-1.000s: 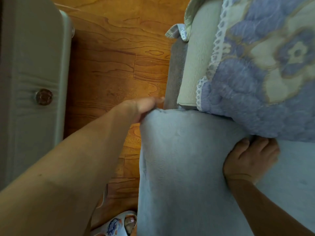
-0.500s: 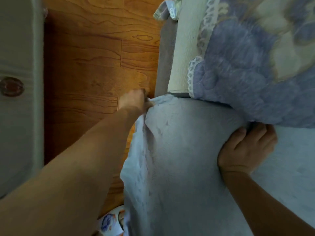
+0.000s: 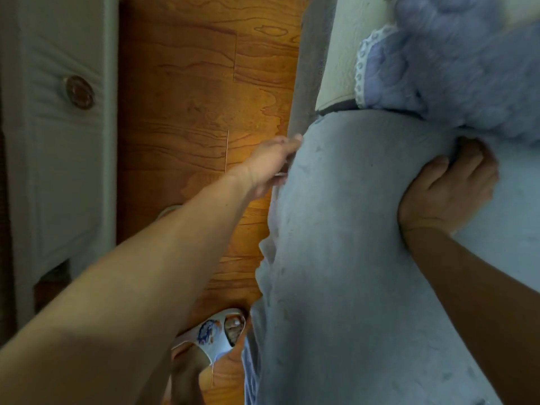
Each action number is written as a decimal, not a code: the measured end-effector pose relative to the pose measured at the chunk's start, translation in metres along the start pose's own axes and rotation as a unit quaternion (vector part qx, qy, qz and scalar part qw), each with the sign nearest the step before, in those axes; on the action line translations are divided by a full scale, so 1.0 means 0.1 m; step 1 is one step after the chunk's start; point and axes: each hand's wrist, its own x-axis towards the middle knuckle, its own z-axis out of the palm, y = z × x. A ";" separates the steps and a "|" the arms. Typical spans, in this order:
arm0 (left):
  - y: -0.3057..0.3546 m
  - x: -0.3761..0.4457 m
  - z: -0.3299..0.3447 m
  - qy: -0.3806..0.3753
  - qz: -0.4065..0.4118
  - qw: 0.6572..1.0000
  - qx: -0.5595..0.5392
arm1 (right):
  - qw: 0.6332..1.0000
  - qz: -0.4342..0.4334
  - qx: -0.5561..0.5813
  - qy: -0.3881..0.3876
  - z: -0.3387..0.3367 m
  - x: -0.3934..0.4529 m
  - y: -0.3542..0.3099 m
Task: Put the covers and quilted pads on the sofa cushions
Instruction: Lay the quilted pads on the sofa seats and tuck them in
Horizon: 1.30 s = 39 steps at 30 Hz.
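A pale blue cushion cover [image 3: 344,258] fills the lower right, stretched over a sofa cushion. My left hand [image 3: 270,163] reaches along its left side edge, fingers curled into the fabric there; the fingertips are hidden behind the cover. My right hand [image 3: 447,188] presses into the cover's top, fingers tucked under the fold where it meets the quilted pad [image 3: 455,68]. That pad is lavender with a white lace edge and lies at the upper right, over a cream cushion [image 3: 342,54].
A wooden floor [image 3: 204,97] runs between the sofa and a white cabinet [image 3: 58,141] with a round brown knob [image 3: 79,92] on the left. My foot in a patterned slipper [image 3: 216,331] stands by the cushion's lower left edge.
My left hand slid from the cover's top left corner down its left side edge. The right hand stayed tucked under the pad's edge. The view shifted.
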 end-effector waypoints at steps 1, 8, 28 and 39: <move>0.05 -0.03 0.02 -0.007 0.009 1.000 0.016 | 1.000 0.004 -0.002 -0.003 0.00 0.00 0.00; 0.93 0.58 0.12 0.271 0.147 0.927 0.214 | 1.000 0.008 0.001 -0.003 0.02 -0.01 0.02; 0.71 -1.08 0.82 0.161 0.330 0.664 0.652 | 0.928 0.164 0.267 -0.199 -1.36 -0.80 0.41; -0.46 -2.09 1.77 -0.078 0.359 0.452 0.813 | 0.868 0.421 0.158 -0.211 -2.82 -3.43 1.27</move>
